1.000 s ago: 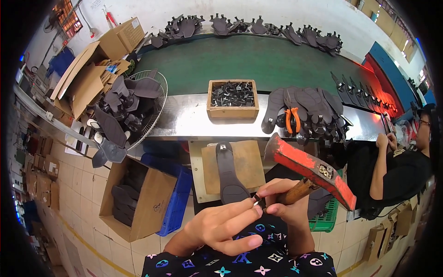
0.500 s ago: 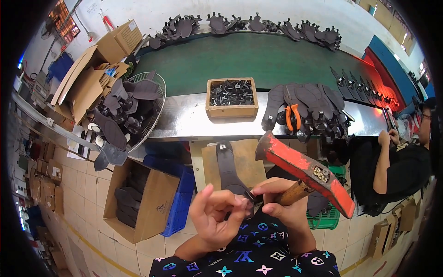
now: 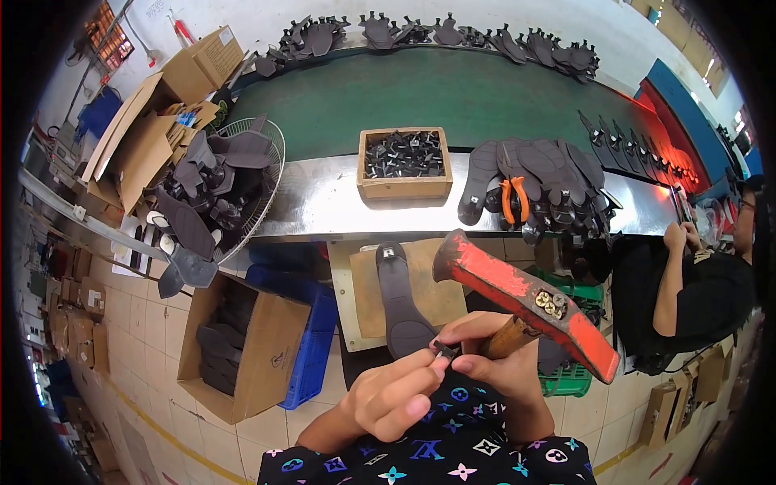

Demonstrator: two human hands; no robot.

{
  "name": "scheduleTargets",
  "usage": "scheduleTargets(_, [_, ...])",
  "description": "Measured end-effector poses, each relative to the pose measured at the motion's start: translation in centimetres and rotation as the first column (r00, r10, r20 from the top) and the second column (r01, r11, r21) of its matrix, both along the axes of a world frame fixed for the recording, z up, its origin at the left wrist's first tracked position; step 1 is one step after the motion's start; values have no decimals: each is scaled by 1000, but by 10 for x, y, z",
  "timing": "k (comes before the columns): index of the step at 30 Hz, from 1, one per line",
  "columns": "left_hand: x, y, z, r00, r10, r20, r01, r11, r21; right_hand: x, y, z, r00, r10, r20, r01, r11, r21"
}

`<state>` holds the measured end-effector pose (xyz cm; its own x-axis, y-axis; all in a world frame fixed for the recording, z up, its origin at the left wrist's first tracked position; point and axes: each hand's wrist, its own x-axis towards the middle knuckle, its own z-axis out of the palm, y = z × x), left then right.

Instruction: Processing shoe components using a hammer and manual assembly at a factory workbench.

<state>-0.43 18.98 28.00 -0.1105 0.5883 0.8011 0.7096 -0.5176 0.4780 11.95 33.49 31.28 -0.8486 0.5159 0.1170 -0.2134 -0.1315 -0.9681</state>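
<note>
We've brought our left hand (image 3: 392,398) back in, fingertips closed at the small black piece (image 3: 445,350); our right hand (image 3: 503,356) pinches it too, curled round the hammer (image 3: 527,302); beyond, the dark sole (image 3: 394,295) lies unmoved on the board (image 3: 439,279).

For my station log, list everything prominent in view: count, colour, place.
Hammer: one, red, right hand
Small part: one, black, lower centre
Sole: one, grey, tan board
Wooden box of parts: one, tan, bench
Basket: one, silvery, left
Cartons: several, brown, left, right
Other soles: many, grey, bench, basket, carton
Pliers: one, orange, on soles
Crates: several, blue, green, below bench
Surface: one, green, behind box
Coworker: one, black clothes, right
Left hand: one, bare, centre
Right hand: one, bare, alongside
</note>
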Motion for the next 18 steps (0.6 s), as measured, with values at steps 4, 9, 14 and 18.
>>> scheduleTargets(4, [-7, 13, 7, 983, 124, -132, -99, 979, 180, -3, 4, -1, 997, 34, 64, -38, 997, 60])
scheduleTargets(9, [-42, 37, -28, 895, 431, 115, -421, 901, -101, -25, 18, -25, 992, -74, 100, 66, 995, 76])
scheduleTargets(14, [-102, 71, -88, 821, 539, 189, -402, 780, -479, -82, 53, -57, 966, -188, 177, 89, 886, 455])
scheduleTargets(18, [-101, 67, -93, 838, 469, 278, -276, 805, -525, -100, 63, -79, 973, -103, 206, -19, 856, 517])
